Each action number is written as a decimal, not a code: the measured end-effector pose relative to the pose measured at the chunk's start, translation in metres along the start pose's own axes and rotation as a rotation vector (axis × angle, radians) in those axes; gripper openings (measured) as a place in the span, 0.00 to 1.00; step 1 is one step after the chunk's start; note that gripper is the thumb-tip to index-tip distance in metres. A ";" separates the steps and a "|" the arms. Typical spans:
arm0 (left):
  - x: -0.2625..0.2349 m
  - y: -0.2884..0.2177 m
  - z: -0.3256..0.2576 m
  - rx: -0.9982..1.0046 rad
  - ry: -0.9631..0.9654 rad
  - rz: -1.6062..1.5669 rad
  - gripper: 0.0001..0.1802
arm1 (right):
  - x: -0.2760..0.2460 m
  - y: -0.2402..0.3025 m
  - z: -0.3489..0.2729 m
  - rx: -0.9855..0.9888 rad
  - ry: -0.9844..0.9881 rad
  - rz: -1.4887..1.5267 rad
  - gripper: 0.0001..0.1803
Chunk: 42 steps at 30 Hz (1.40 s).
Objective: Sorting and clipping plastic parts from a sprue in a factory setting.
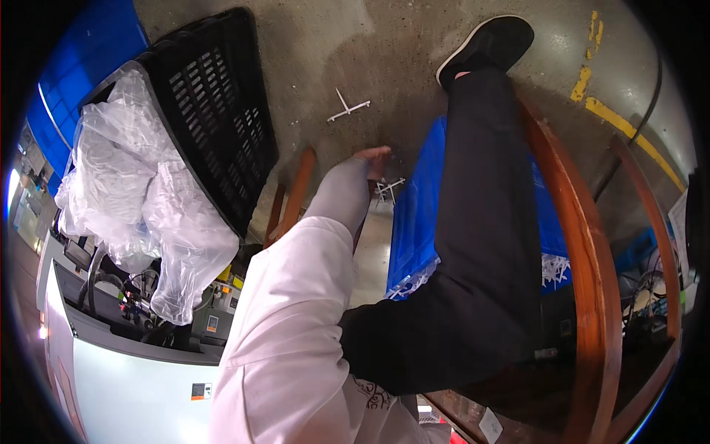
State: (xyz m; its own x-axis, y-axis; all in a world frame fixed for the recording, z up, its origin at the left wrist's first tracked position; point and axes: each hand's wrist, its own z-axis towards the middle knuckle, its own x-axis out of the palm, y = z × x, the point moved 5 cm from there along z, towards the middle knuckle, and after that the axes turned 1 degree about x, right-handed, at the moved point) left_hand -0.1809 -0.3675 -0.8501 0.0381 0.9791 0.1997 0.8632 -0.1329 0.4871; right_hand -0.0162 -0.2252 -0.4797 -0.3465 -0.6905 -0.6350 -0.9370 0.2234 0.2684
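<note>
My left arm, in a pale pink sleeve over a grey undersleeve, reaches down toward the floor beside my black-trousered leg [481, 192]. At its end my left hand [376, 159] appears small, with fingers stretched out and apart. Just below the fingertips are thin branched white plastic pieces [387, 190]; contact with them is too small to make out. Farther ahead on the concrete lies a thin white T-shaped plastic piece [349, 110]. Partly hidden behind my leg, a blue bin [418, 203] contains many similar white pieces. My right hand is out of view.
At left a black slotted crate [222, 96] is tilted, with clear plastic bags [122, 163] of white items. A white machine panel [140, 392] stands below it. Brown wooden rails [588, 296] flank my leg at right. Yellow tape [614, 118] marks the floor.
</note>
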 end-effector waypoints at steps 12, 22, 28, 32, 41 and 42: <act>-0.010 0.126 0.012 0.044 -0.055 1.686 0.18 | -0.018 -0.034 0.006 0.157 -0.045 0.131 0.34; 0.081 -0.015 -0.098 1.043 0.163 2.903 0.14 | 0.006 -0.015 -0.002 0.137 -0.002 0.374 0.34; 0.113 -0.046 -0.213 1.510 0.019 2.297 0.18 | 0.008 -0.017 -0.018 0.130 -0.028 0.505 0.34; 0.133 -0.115 -0.258 1.192 -0.474 0.920 0.28 | -0.009 -0.022 -0.030 0.139 -0.129 0.567 0.34; 0.113 -0.151 -0.179 1.234 -0.993 1.988 0.36 | -0.052 0.056 -0.053 0.031 -0.318 0.103 0.39; 0.098 -0.172 -0.163 1.181 -0.960 1.879 0.32 | -0.046 0.059 -0.044 -0.005 -0.260 0.076 0.41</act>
State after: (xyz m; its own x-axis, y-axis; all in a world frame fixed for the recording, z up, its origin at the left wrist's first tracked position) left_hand -0.4074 -0.2739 -0.7757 0.6054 -0.2062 -0.7687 -0.5505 -0.8060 -0.2174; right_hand -0.0534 -0.2106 -0.4024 -0.4164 -0.4718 -0.7772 -0.9077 0.2639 0.3261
